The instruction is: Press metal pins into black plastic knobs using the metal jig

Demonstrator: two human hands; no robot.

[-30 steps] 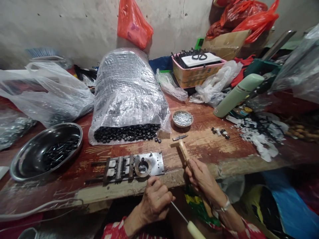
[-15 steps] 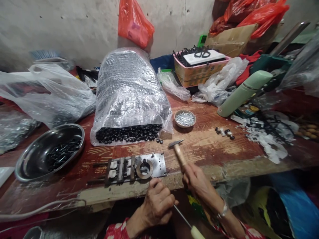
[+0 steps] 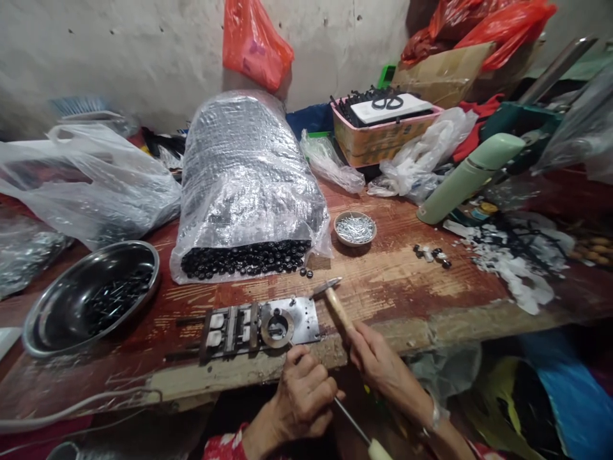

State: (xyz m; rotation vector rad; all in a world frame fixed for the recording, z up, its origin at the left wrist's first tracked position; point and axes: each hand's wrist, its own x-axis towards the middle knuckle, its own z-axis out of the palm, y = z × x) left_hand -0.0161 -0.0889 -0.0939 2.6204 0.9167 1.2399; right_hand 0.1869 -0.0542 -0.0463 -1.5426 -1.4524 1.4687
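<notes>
Hammer (image 3: 338, 308) gripped in the right hand (image 3: 385, 374), fingers (image 3: 363, 345) closed tight around the wooden handle, steel head hovering over the table (image 3: 407, 281), just beside the right corner of a steel jig (image 3: 304, 316). Left hand (image 3: 304, 399) curled shut around a thin steel rod (image 3: 352, 418) with a cream handle (image 3: 380, 450), knuckles near the table's front edge and just below the jig. On the jig, white blocks (image 3: 215, 329) and a steel ring (image 3: 276, 329). Beyond it, a plastic sack of black beads (image 3: 244, 191), a small bowl of nails (image 3: 355, 229), and loose black-and-white pieces (image 3: 428, 253). Off to the left, a steel basin (image 3: 90, 297) holding black pieces.
</notes>
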